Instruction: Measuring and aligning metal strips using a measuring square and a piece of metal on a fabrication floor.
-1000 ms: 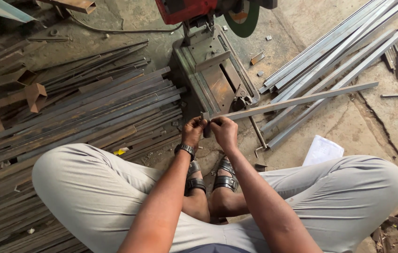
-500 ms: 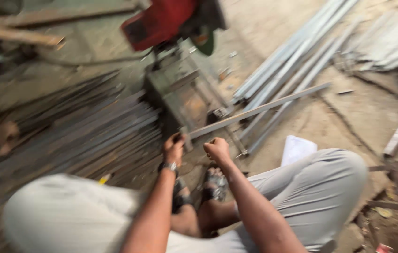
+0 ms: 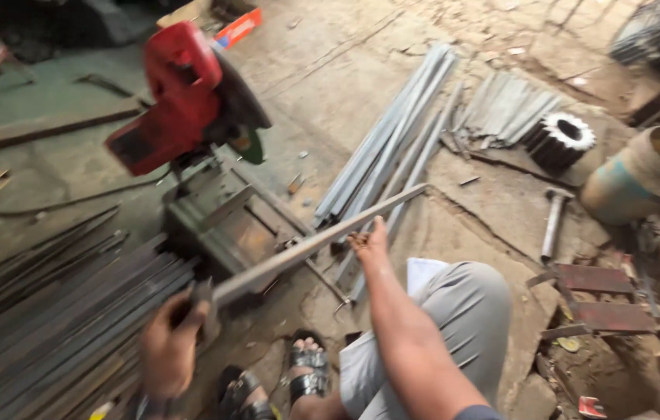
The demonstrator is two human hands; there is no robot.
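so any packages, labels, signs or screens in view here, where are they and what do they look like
Small packet: bottom right on the floor, flat, red and white, too blurred to tell more.
Label strip: behind the red saw, orange-red with a pale band.
No signs or screens.

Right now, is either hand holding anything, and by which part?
Left hand grips the near end of the long metal bar; right hand rests on its middle.

A dull grey metal bar (image 3: 314, 243) is lying across the saw's (image 3: 190, 101) glossy red plastic housing base. Far right, matt steel strips (image 3: 392, 140) are resting on rough, dusty concrete floor (image 3: 345, 54).
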